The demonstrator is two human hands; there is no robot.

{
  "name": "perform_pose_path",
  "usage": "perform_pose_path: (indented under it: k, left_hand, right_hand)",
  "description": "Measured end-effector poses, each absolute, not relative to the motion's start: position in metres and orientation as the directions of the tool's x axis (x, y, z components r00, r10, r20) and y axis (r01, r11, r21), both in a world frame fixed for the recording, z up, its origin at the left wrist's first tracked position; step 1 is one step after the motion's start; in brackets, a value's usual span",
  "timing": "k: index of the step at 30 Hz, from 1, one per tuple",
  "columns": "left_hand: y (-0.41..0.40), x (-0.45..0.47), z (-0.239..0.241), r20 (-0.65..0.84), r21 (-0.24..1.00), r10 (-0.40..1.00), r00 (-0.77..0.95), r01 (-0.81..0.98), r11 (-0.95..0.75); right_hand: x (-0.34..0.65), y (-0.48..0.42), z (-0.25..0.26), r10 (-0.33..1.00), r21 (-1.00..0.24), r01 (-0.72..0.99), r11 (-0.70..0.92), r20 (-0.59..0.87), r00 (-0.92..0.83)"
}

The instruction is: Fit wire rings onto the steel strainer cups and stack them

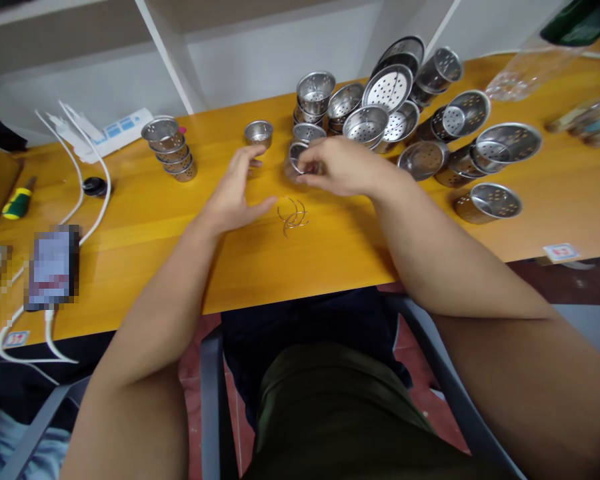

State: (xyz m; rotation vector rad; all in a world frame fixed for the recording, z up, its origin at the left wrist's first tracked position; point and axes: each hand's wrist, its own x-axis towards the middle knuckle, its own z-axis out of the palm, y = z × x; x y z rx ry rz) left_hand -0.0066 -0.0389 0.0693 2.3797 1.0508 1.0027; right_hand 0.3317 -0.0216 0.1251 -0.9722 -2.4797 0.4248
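My right hand (337, 167) has its fingers closed on the rim of a small perforated metal cup (295, 163), slightly blurred and tilted. Just behind it stands another small metal cup (309, 132). My left hand (237, 190) hovers over the table with thumb and fingers apart, holding nothing. A lone small metal cup (259, 133) sits just beyond the left fingertips. Between the hands and a little nearer to me, several thin curved wires (293, 217) lie on the wood.
Perforated metal cups (367, 125) crowd the back right, some stacked, some on their sides. A stack of small cups (173, 150) stands at left. Further left are a phone (54, 267) with white cables, a screwdriver (19, 202) and a power strip (123, 133). A plastic bottle (535, 70) lies at right.
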Motion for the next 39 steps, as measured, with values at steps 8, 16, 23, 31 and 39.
perform_pose_path:
  k: [8, 16, 23, 31, 39]
  left_hand:
    - [-0.024, 0.004, 0.041, 0.421, 0.595, 0.779, 0.465, 0.506, -0.624]
    - [-0.027, 0.002, 0.049, 0.376, 0.605, 0.768, 0.519, 0.490, -0.627]
    - [-0.027, 0.004, 0.068, 0.480, 0.581, 0.767, 0.425, 0.501, -0.641]
    - [-0.028, 0.004, 0.074, 0.479, 0.567, 0.754, 0.450, 0.497, -0.657]
    - [-0.033, -0.012, 0.134, 0.549, 0.537, 0.765, 0.337, 0.559, -0.632]
  right_hand:
    - [0.276, -0.054, 0.116, 0.570, -0.607, 0.325, 0.725, 0.266, -0.777]
    - [0.282, -0.039, 0.112, 0.668, -0.673, 0.302, 0.675, 0.384, -0.638]
    - [0.261, -0.061, 0.113, 0.787, -0.715, 0.354, 0.603, 0.460, -0.411]
    - [0.255, -0.075, 0.121, 0.777, -0.705, 0.338, 0.623, 0.512, -0.366]
    - [0.296, -0.055, 0.133, 0.704, -0.738, 0.193, 0.646, 0.479, -0.524]
